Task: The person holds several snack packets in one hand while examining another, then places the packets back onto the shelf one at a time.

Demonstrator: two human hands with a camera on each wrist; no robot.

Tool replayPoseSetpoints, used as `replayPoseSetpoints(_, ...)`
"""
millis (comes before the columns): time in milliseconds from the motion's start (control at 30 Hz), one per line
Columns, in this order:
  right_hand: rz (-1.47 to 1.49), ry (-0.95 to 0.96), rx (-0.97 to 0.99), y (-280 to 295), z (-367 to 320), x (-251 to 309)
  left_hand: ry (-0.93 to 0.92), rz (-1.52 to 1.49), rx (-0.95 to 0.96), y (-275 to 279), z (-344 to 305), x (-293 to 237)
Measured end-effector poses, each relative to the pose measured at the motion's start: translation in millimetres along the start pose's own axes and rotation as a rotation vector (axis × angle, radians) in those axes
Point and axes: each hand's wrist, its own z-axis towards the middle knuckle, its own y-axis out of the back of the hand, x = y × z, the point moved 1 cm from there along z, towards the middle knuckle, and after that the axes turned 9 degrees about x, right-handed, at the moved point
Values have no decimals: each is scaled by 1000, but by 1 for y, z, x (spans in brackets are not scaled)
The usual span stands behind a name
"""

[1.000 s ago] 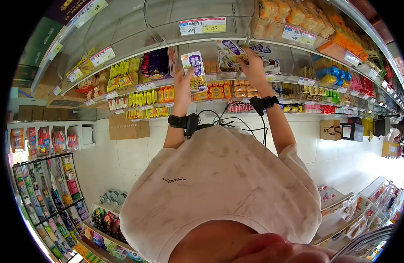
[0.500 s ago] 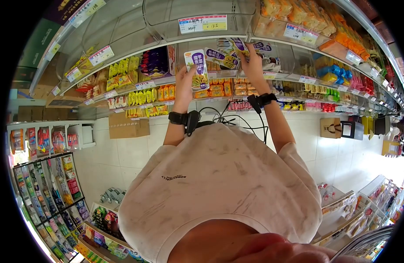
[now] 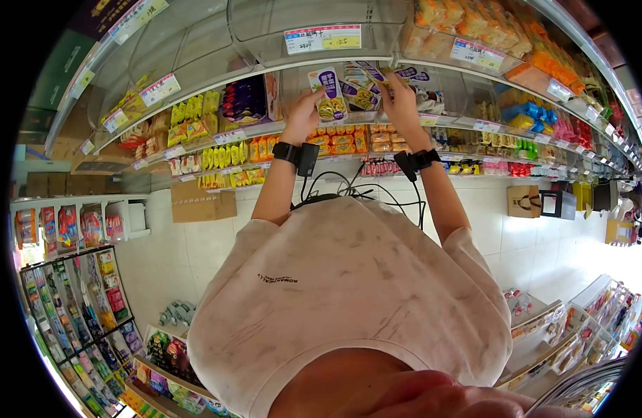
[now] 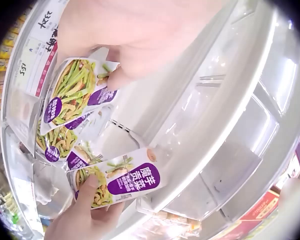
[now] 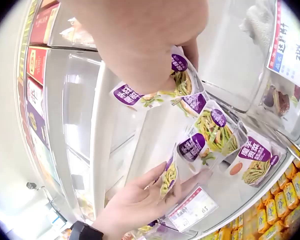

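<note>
My left hand [image 3: 303, 117] pinches a white-and-purple food packet [image 3: 331, 106] printed with green vegetable strips, its thumb on the front. My right hand [image 3: 402, 108] grips a matching packet [image 3: 370, 72] by its edge; the right wrist view shows part of this packet [image 5: 127, 94] under the palm. Between the hands, more such packets [image 5: 210, 131] lie overlapping inside the clear-fronted shelf compartment. Seen from the left wrist, the left hand's packet [image 4: 72, 92] overlaps those packets, while the right hand's packet [image 4: 127, 179] is tilted above the compartment.
A clear shelf front with a price tag [image 3: 322, 39] runs above the hands. Orange-wrapped snacks [image 3: 342, 143] fill the row below, and yellow packs [image 3: 196, 115] stand to the left. Orange bread packs [image 3: 474, 24] sit upper right. Black cables [image 3: 349, 182] hang between the wrists.
The left hand with its packet has moved right and slightly up, over the compartment, toward the other packets. The right hand has shifted slightly, still holding its packet, which now tilts differently.
</note>
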Motion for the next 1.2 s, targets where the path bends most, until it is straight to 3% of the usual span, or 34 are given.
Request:
replayPoseSetpoints(67,-87,78,-5,2,3,4,40,-39,-37,8,7,7)
replayPoseSetpoints(167,-78,127,65,-1,6,7,-153,147,-23,-8,-6,10)
replayPoseSetpoints(267,-100,-192,288,-8,8,11,-184,83,-67,-24,-3,9)
replayPoseSetpoints(333,-57,-299,315,-10,7,9,-223,248,-54,-39,-10,5)
replayPoseSetpoints(400,-51,-207,202,-14,9,6,-239,394,-68,-52,-21,-6)
replayPoseSetpoints(467,-84,73,-58,-11,8,0,-220,520,-97,-63,-29,-15)
replayPoseSetpoints(567,-89,11,-120,4,6,-1,-499,594,-50,-74,-24,-19)
replayPoseSetpoints(667,11,16,-176,11,-2,8,-575,704,-24,-66,-15,-20)
replayPoseSetpoints(867,60,-48,-218,15,-23,11,-632,1077,54,-72,-13,-21)
replayPoseSetpoints(1000,153,-166,-167,18,-30,17,-548,1055,72,-80,-12,-15)
replayPoseSetpoints(1200,161,-131,-153,16,-32,13,-544,934,181,-78,-2,-3)
